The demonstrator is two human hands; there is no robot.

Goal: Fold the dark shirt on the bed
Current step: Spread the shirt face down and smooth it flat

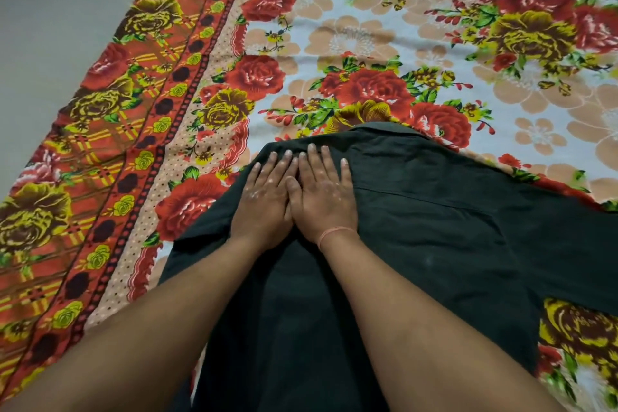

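Note:
The dark shirt [434, 231] lies spread on the bed, its collar end pointing away from me and one sleeve stretching off to the right. Its left side looks folded inward, with a straight edge near my hands. My left hand [264, 197] and my right hand [322, 197] lie flat side by side on the shirt's upper left part. Their fingers are straight and press on the cloth. A thin pink band circles my right wrist. My forearms hide the shirt's lower middle.
A floral bedsheet [368, 53] in red, yellow and white covers the bed. Its orange patterned border [110, 144] runs down the left side. Grey floor [43, 53] lies beyond the left edge, and a pale wall stands behind the bed.

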